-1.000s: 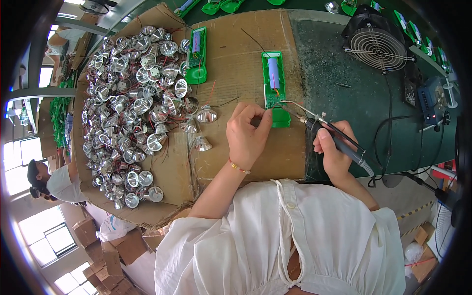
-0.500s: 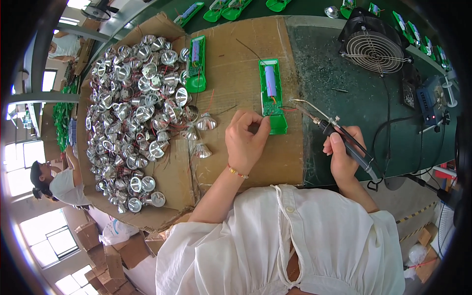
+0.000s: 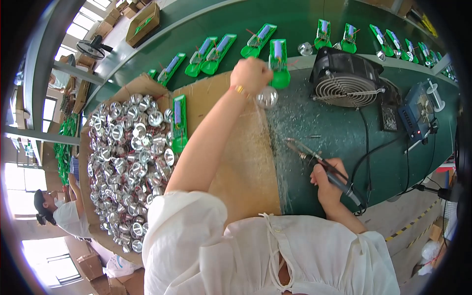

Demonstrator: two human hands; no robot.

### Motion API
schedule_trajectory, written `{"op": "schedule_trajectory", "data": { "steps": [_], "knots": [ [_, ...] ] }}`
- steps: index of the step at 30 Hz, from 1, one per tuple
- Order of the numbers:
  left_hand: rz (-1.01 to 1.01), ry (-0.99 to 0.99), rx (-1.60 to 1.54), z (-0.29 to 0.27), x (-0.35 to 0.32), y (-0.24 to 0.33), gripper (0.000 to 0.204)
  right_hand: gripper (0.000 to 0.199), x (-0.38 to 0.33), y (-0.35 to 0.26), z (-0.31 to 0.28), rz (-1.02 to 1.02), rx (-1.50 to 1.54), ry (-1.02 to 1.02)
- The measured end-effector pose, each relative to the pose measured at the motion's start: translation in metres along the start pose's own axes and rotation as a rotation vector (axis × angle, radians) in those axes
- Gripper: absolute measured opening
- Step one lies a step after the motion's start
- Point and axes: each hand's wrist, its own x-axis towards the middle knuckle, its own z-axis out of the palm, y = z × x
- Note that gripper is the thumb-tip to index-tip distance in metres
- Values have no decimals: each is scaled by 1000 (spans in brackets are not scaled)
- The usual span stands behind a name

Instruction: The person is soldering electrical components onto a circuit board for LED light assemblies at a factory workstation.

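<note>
My left hand (image 3: pixel 250 76) stretches out to the far edge of the cardboard. Its fingers are closed at the left edge of a green plastic housing (image 3: pixel 280 78) that carries a purple battery cell and a small circuit board; the fingertips are partly hidden. A shiny reflector cup (image 3: pixel 267 98) is just below that housing, near my wrist. In my right hand (image 3: pixel 328 181) is a soldering iron (image 3: pixel 339 183) with a thin metal tube along it, its tip pointing up and left over the green tabletop. Left of my left forearm another green housing (image 3: pixel 180 124) lies on the cardboard.
A big cardboard box (image 3: pixel 84 162) full of reflector cups stands at the left. Several green housings line the belt (image 3: pixel 305 24) along the back. A black fan (image 3: pixel 346 78) and a blue soldering station (image 3: pixel 417 110) stand at the right. At far left is another person (image 3: pixel 69 216).
The green housing has gone from the middle of the cardboard to its far edge, with my left hand at it. The soldering iron has shifted down and left in view, and the view has changed.
</note>
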Motion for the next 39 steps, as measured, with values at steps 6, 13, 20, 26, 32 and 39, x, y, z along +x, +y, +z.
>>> {"op": "schedule_trajectory", "data": {
  "steps": [6,13,20,26,32,39],
  "knots": [
    [-15,429,-29,9,99,-41,36,17,1,2,-7,28,-92,-60],
    [-170,-44,-30,10,101,-42,44,18,6,7,-10,33,-51,-71],
    [-454,-254,-567,10,99,-37,17,16,10,6,-1,8,-10,-28],
    [-382,-387,-333,1,119,-29,16,16,9,9,-1,-39,-48,-33],
    [-215,233,208,33,156,-54,17,16,0,10,-3,-18,-73,-62],
    [-230,294,145,-18,106,-57,17,16,1,6,-9,19,-41,-56]
  ]
}}
